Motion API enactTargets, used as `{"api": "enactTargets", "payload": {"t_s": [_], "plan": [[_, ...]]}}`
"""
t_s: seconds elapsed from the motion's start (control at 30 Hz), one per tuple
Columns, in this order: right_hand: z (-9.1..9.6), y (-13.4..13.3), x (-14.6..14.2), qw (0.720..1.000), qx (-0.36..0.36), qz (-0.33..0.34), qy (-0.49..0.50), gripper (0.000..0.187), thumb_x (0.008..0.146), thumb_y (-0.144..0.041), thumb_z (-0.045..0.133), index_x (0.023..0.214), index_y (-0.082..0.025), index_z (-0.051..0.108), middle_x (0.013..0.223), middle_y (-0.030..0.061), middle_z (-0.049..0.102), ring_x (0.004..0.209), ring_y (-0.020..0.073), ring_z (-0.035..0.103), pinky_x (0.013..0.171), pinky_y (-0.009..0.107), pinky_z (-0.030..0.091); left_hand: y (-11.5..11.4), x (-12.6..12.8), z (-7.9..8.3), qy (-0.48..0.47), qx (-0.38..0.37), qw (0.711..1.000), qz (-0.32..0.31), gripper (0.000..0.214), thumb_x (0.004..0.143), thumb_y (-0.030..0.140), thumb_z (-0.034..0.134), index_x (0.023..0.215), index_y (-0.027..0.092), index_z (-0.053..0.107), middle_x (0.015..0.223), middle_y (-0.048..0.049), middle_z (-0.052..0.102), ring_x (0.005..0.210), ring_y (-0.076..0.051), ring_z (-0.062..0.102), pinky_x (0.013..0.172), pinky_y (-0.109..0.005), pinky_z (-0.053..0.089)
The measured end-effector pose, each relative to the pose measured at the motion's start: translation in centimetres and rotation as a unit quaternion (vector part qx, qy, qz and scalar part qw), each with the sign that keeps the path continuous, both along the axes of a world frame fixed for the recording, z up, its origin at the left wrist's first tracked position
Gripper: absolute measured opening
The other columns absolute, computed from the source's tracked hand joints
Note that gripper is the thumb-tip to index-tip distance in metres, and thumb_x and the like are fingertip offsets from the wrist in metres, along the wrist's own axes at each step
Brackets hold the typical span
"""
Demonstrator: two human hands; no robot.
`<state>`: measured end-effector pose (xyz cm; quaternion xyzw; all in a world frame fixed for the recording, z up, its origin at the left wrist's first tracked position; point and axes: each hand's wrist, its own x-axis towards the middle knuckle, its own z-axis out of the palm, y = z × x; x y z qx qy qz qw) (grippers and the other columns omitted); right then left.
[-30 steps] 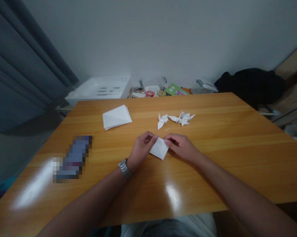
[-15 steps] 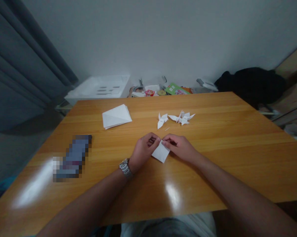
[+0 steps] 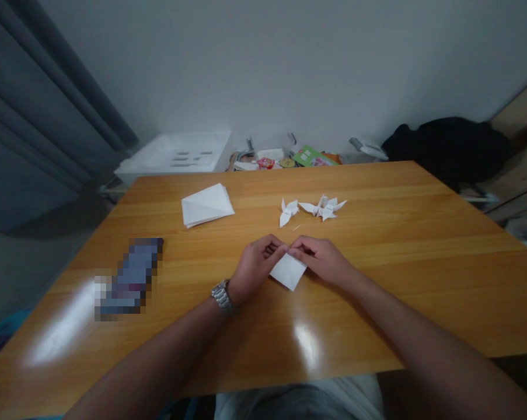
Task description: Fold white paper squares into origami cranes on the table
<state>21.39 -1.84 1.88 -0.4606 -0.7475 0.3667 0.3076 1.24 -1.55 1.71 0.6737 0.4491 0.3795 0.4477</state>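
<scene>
A small white folded paper square (image 3: 290,272) lies on the table with one corner toward me. My left hand (image 3: 259,263) pinches its far left edge, thumb on top and fingers curled beneath or behind. From the other side, my right hand (image 3: 322,258) pinches the far right edge, its thumb tip almost meeting the left one. The paper's far corner is hidden under the thumbs. Just beyond my hands rest white origami cranes (image 3: 325,207), and left of them a smaller white folded paper piece (image 3: 288,212) with pointed wings.
A stack of white paper sheets (image 3: 208,205) sits at the back left of the wooden table (image 3: 398,233). A blurred-out phone (image 3: 134,277) lies at the left. Beyond the far edge are a white plastic tray (image 3: 175,154), a green packet (image 3: 311,156) and a black cloth (image 3: 447,149).
Both hands keep their pinch near the paper's far corner. The square has turned slightly and shows more of its right side, its near corner a little further right.
</scene>
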Motion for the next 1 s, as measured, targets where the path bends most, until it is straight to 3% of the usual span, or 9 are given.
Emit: {"api": "enactTargets", "payload": {"t_s": [0.3, 0.63, 1.0], "plan": [[-0.25, 0.31, 0.16, 1.000, 0.003, 0.004, 0.000, 0.025, 0.098, -0.038, 0.055, 0.092, -0.020, 0.071, 0.087, 0.0022, 0.075, 0.078, 0.0174, 0.066, 0.071, 0.028, 0.046, 0.45, -0.14, -0.07, 0.008, 0.009, 0.999, 0.032, 0.030, 0.090, 0.045, 0.064, 0.083, 0.015, 0.067, 0.076, -0.0026, 0.069, 0.065, -0.013, 0.060, 0.058, -0.021, 0.046], [-0.28, 0.49, 0.57, 0.999, 0.032, -0.031, -0.003, 0.026, 0.097, -0.039, 0.056, 0.090, -0.020, 0.072, 0.085, 0.0025, 0.075, 0.075, 0.0174, 0.065, 0.069, 0.028, 0.047, 0.69, -0.24, -0.35, -0.011, -0.001, 0.999, 0.039, 0.030, 0.089, 0.045, 0.065, 0.084, 0.015, 0.069, 0.078, -0.0041, 0.072, 0.068, -0.015, 0.063, 0.060, -0.023, 0.049], [-0.59, 0.64, 0.79, 1.000, 0.021, -0.011, 0.013, 0.025, 0.097, -0.038, 0.055, 0.092, -0.020, 0.072, 0.086, 0.0027, 0.074, 0.076, 0.0177, 0.065, 0.070, 0.028, 0.047, 0.86, -0.45, 0.13, 0.003, 0.015, 0.998, 0.054, 0.030, 0.089, 0.044, 0.064, 0.081, 0.016, 0.068, 0.074, -0.0031, 0.070, 0.065, -0.014, 0.060, 0.058, -0.023, 0.046]]}}
